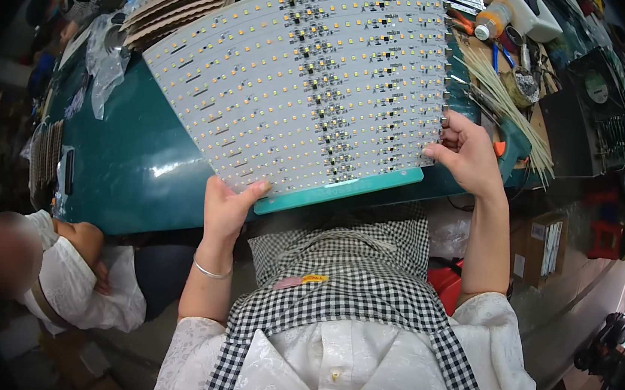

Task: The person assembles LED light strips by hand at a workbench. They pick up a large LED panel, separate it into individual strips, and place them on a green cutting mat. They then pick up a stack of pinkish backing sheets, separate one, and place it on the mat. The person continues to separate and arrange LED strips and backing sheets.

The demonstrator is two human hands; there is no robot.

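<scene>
1. Head view: the person holds a large white panel of LED strips (pixel 301 74) up over the near edge of a teal table (pixel 127 170), its face turned toward the camera and tilted away at the top.
2. The panel is made of many narrow strips side by side, each dotted with small yellow and dark components; a teal backing board (pixel 343 189) shows along its lower edge.
3. Left hand (pixel 227 208): closed on the panel's lower left corner, thumb on the face, fingers behind. A thin metal bangle (pixel 211 270) sits on that wrist.
4. Right hand (pixel 468 154): closed on the panel's right edge near the lower corner, thumb on the front, fingers curled around the side.
5. The two hands are well apart, one at each end of the panel's lower part; both are clamped on it.
6. Behind the panel, upper left: a fanned stack of similar strip boards (pixel 180 2) lies on the table, with clear plastic wrap (pixel 107 62) beside it.
7. Upper right: a bundle of thin pale sticks (pixel 509 101), an orange-capped bottle (pixel 491 20) and assorted hand tools lie on the table, too cluttered to tell apart.
8. Lower left: another person in white clothing (pixel 70 284) sits just beside the table edge.
9. The wearer has on a black-and-white checked apron (pixel 349 281) over a white shirt.
</scene>
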